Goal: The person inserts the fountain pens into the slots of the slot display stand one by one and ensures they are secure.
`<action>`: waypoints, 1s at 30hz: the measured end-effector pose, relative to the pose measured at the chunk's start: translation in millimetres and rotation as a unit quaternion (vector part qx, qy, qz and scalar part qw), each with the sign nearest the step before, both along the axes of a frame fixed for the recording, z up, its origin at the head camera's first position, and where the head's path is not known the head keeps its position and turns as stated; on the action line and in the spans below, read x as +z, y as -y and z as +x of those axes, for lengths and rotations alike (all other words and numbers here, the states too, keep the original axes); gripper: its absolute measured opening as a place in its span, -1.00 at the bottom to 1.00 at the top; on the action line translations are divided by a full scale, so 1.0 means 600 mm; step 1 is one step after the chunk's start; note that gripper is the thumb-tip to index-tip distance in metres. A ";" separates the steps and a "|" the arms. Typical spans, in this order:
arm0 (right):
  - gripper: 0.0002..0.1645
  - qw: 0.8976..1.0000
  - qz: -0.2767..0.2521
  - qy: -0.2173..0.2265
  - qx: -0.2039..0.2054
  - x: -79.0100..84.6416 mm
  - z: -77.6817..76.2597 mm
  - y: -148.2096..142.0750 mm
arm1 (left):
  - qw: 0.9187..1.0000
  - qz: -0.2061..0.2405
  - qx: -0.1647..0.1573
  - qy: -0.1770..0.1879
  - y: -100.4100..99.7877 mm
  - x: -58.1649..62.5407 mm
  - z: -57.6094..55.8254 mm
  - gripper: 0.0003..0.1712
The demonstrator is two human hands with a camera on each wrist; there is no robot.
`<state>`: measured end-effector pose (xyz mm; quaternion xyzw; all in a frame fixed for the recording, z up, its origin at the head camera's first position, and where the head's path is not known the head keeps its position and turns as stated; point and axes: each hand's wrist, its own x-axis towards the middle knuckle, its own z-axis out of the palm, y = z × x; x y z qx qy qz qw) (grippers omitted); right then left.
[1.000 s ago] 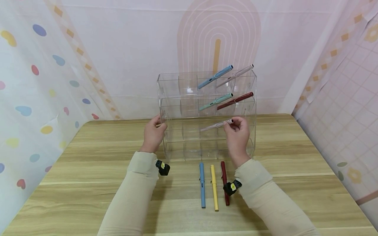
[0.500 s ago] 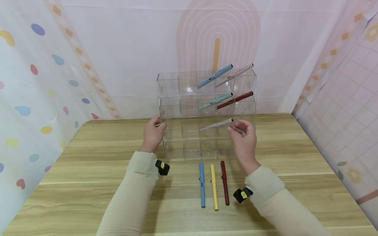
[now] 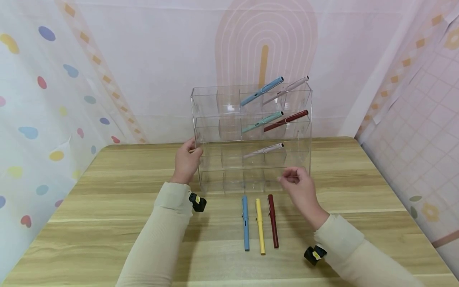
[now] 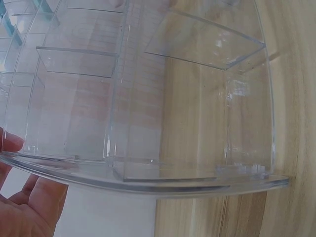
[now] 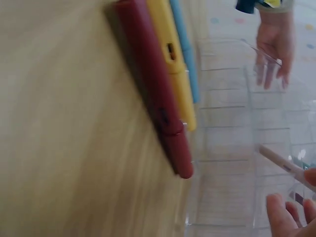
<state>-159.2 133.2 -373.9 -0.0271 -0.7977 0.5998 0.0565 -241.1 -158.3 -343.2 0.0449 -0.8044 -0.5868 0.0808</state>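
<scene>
A clear acrylic pen rack (image 3: 229, 129) with several tiers of compartments stands at the back of the table. My left hand (image 3: 186, 161) holds its left side panel; in the left wrist view the thumb (image 4: 14, 142) is on one side of the panel and the fingers on the other. Nothing is held in my right hand (image 3: 300, 187), which hovers before the bottom tier with loosely bent fingers. Just above it, a pale pink pen (image 3: 265, 150) leans in a lower tier. A blue pen (image 3: 245, 223), a yellow pen (image 3: 260, 226) and a dark red pen (image 3: 273, 221) lie on the table in front.
Higher in the rack lean another blue pen (image 3: 261, 91), a second pale pink pen (image 3: 287, 90), a mint green pen (image 3: 263, 122) and another dark red pen (image 3: 286, 121). A patterned curtain (image 3: 154, 71) hangs behind the wooden table (image 3: 107, 223).
My right hand has let go of the pale pink pen in the lower tier and moved down and right, away from it. The left hand has stayed on the rack's side.
</scene>
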 end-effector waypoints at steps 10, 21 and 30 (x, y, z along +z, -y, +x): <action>-0.58 0.990 0.104 0.046 0.078 -0.021 0.009 -0.006 | 1.000 -0.005 0.003 0.003 0.000 -0.001 -0.002 -0.39; -0.50 0.978 0.151 0.095 0.108 -0.034 -0.001 0.003 | 1.000 -0.003 0.002 0.008 0.000 0.001 -0.002 -0.39; -0.44 0.966 0.192 0.116 0.126 -0.047 -0.007 0.018 | 1.000 -0.001 0.002 0.000 0.001 -0.005 -0.005 -0.42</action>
